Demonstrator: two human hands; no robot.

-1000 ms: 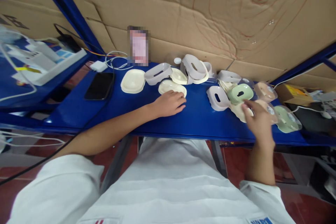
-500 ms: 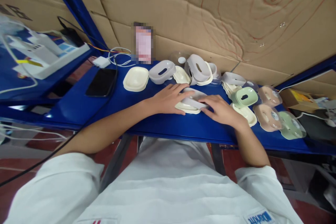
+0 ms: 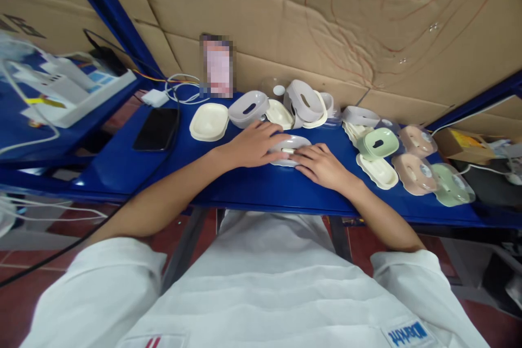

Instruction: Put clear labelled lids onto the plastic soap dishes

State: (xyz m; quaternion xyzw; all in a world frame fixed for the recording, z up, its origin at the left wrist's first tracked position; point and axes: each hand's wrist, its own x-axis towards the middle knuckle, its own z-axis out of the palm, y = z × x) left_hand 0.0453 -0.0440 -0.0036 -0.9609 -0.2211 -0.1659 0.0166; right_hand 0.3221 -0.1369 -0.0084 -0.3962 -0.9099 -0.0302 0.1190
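Observation:
In the head view a grey oval plastic soap dish [image 3: 299, 142] with a slot in its floor lies level on the blue table. Beneath it sits a cream base, showing as a light strip through the slot and a thin rim in front. My left hand [image 3: 258, 144] grips the dish's left side, fingers over the far rim and thumb near the slot. From the right, my right hand [image 3: 322, 164] holds the other side, with fingertips reaching inside by the slot. Parts of the dish are hidden under both hands.
Behind stand more grey dishes [image 3: 249, 109], cream bases [image 3: 210, 121] and clear lids. At right are a green dish [image 3: 379, 144], a cream base [image 3: 377, 171] and lidded pink boxes [image 3: 414, 174]. A black phone [image 3: 156, 129] lies left; a blurred upright screen [image 3: 218, 68] leans against cardboard.
The grey dish was tilted over the cream base and now lies level on it. My right hand has moved left, its fingers now inside the dish.

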